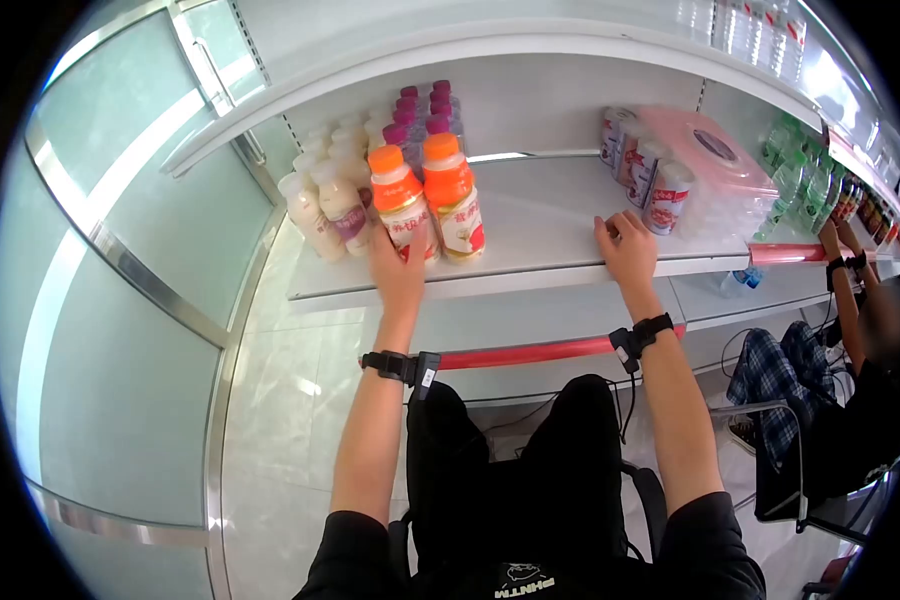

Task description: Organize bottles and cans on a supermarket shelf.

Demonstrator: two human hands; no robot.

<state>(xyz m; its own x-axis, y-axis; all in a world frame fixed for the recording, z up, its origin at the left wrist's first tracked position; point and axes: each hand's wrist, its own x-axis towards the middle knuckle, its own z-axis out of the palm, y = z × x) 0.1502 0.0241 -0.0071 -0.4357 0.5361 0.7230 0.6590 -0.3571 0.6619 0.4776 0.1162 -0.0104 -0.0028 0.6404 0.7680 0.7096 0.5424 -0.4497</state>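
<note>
My left hand (400,268) is closed around the lower part of an orange-capped drink bottle (397,192), its fingers and thumb on the printed label. The bottle stands upright on the white shelf (540,215). Just to its right is a matching orange-capped bottle (457,205). My right hand (627,250) rests at the shelf's front edge with its fingers curled in and nothing visible in them. A can (667,198) with a red and white label stands close by on its right.
Cream-coloured bottles (312,218) stand in rows at the left, with purple-capped bottles (440,105) behind. A pink-topped package (710,150) sits beside the cans, green bottles (788,190) further right. A shelf overhangs above. Another person (870,400) sits at the right; glass doors (130,260) stand left.
</note>
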